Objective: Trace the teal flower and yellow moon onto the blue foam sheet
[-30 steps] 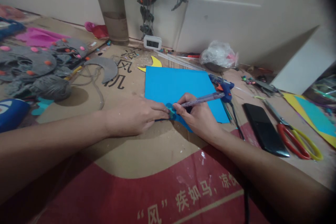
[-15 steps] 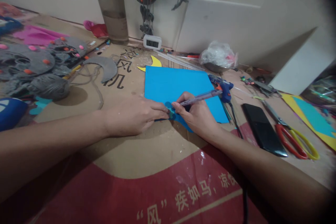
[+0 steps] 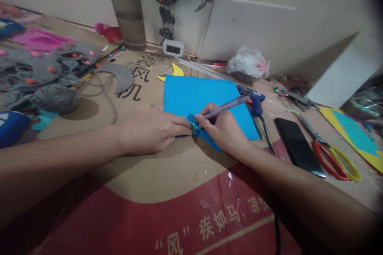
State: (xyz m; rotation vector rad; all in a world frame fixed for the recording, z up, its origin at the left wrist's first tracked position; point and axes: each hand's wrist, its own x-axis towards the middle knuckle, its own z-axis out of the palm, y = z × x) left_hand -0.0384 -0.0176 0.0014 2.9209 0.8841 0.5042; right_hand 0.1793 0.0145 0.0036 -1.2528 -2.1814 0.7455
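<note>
Under your arms lies the cardboard sheet (image 3: 167, 175), printed with a red band and characters, and it bears everything else. At its centre sits the blue paper sheet (image 3: 197, 95), its near edge under your hands. At nine o'clock from the sheet lies a heap of grey felt pieces (image 3: 38, 75) dotted with pink and orange; at three o'clock lie the black phone (image 3: 297, 147) and, beyond it, the red and yellow scissors (image 3: 336, 159). The blue glue gun (image 3: 253, 99) rests just beside the sheet's edge at two o'clock. Your left hand (image 3: 149, 131) lies flat with its fingertips pressing the small teal cut-out (image 3: 194, 127) down on the sheet's near edge. Your right hand (image 3: 224, 131) is closed around the purple pen (image 3: 226, 106), whose tip meets the cut-out and whose barrel slants away toward two o'clock. At twelve o'clock a small white clock (image 3: 173, 48) stands against the wall.
</note>
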